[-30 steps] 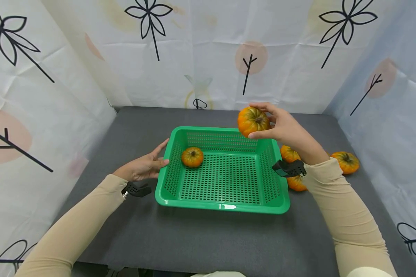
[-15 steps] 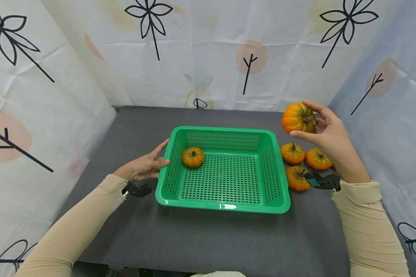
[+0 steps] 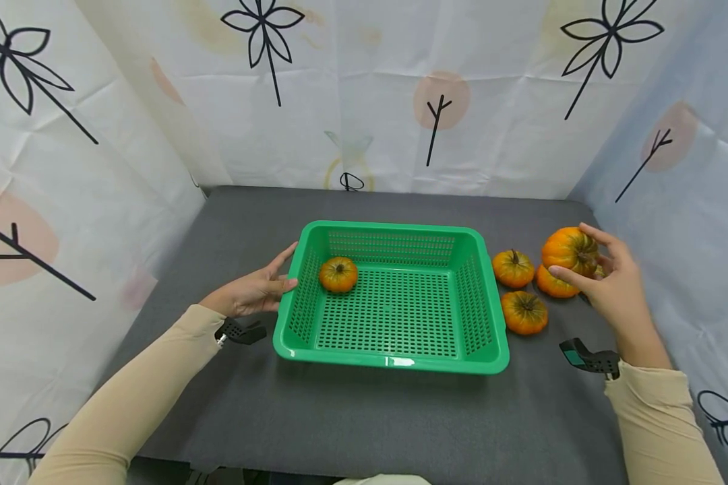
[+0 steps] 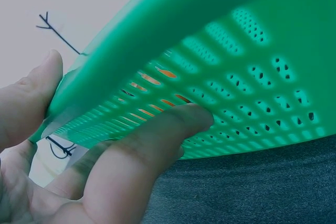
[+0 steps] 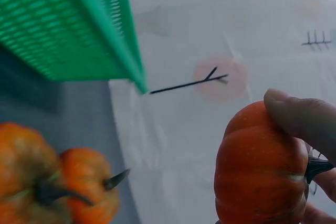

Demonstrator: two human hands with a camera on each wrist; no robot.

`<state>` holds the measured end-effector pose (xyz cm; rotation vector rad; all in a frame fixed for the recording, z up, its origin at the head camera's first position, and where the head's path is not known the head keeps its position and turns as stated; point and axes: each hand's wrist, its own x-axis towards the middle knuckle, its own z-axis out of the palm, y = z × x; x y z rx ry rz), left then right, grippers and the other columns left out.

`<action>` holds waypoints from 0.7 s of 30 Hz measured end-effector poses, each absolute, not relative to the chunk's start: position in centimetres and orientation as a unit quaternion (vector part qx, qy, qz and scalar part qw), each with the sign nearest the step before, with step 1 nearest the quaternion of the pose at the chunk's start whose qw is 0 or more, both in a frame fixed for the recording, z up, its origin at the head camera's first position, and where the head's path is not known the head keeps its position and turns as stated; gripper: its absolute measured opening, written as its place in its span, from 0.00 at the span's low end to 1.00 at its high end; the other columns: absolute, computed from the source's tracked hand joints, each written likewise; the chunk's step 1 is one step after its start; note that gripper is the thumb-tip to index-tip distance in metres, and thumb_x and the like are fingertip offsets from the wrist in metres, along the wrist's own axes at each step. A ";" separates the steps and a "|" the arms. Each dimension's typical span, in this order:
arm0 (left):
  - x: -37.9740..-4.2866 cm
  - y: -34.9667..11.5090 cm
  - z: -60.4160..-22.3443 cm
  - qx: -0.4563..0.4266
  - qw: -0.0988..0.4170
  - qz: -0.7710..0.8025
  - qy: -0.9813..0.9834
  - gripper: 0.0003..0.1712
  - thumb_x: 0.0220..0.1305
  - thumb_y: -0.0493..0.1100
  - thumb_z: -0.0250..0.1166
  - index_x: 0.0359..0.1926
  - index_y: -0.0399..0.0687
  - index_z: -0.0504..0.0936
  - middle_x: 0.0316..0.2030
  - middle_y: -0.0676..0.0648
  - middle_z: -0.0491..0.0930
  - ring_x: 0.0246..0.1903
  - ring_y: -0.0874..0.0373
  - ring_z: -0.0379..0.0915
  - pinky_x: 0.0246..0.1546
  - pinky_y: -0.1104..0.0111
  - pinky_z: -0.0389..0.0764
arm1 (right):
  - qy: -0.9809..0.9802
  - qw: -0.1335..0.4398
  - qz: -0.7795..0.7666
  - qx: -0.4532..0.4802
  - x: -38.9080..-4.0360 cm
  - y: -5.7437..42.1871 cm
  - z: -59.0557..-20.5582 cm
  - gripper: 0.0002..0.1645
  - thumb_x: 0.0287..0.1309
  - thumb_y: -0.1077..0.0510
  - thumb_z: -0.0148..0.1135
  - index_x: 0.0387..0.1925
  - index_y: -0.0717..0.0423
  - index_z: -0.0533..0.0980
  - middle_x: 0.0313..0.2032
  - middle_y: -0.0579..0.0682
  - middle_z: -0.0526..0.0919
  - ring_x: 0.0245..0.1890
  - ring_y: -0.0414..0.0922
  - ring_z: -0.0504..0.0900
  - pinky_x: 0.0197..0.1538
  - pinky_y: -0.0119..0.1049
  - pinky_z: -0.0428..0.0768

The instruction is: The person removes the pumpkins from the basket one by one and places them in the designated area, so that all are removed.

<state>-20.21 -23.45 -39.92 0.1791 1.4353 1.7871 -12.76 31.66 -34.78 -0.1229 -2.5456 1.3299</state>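
My left hand [image 3: 257, 289] grips the left rim of a green perforated plastic basket [image 3: 394, 364]. In the left wrist view its thumb lies at the rim [image 4: 121, 51] and its fingers are against the outside wall. One small orange pumpkin [image 3: 338, 275] sits inside the basket, at the left. Off to the right, my right hand [image 3: 619, 283] holds a larger orange pumpkin [image 3: 565, 248] between thumb and fingers. In the right wrist view this ribbed pumpkin [image 5: 260, 169] has its dark stem turned toward the palm. Below it lies another pumpkin [image 3: 552, 283], partly covered.
More pumpkins rest on the grey table [image 3: 388, 424] beside the basket's right wall, one toward the back [image 3: 513, 268] and a nearer pumpkin [image 3: 524, 313]. A bit of orange shows behind the right hand. Patterned white cloth [image 3: 376, 121] hangs around the table's back and sides.
My right hand has carried the larger pumpkin from above the basket's back right corner to the right, then down over the other pumpkins. Left hand and basket stay put.
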 end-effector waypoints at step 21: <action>-20.1 -23.4 -39.9 0.065 0.406 0.704 0.579 0.50 0.74 0.35 0.51 0.72 0.88 0.31 0.73 0.31 0.46 0.55 0.44 0.77 0.53 0.49 0.79 | -0.902 -0.029 0.405 -0.145 -9.5 35.8 -41.8 0.55 0.59 0.39 0.65 0.77 0.45 0.46 0.73 0.71 0.37 0.68 0.76 0.45 0.57 0.77 0.57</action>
